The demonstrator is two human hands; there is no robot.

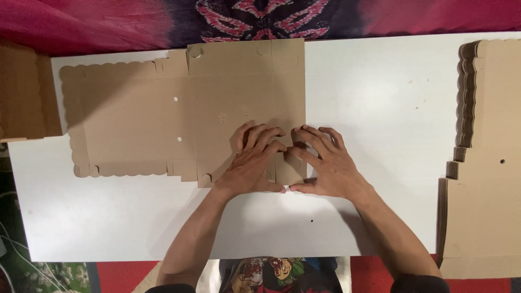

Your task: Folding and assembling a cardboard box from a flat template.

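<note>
A flat, unfolded brown cardboard box blank [163, 108] with scalloped edges lies on the white table [391, 97]. My left hand [252, 163] rests palm-down on its right part, fingers spread along a crease. My right hand [325, 163] presses on the blank's right edge flap beside it, fingertips almost touching the left hand's. Neither hand grips anything; both push flat on the cardboard.
A stack of the same cardboard blanks [488, 157] lies at the table's right edge. A folded brown cardboard piece [24, 92] sits at the far left. A pink and purple patterned cloth [260, 19] runs behind the table. A small dark spot [311, 221] marks the tabletop.
</note>
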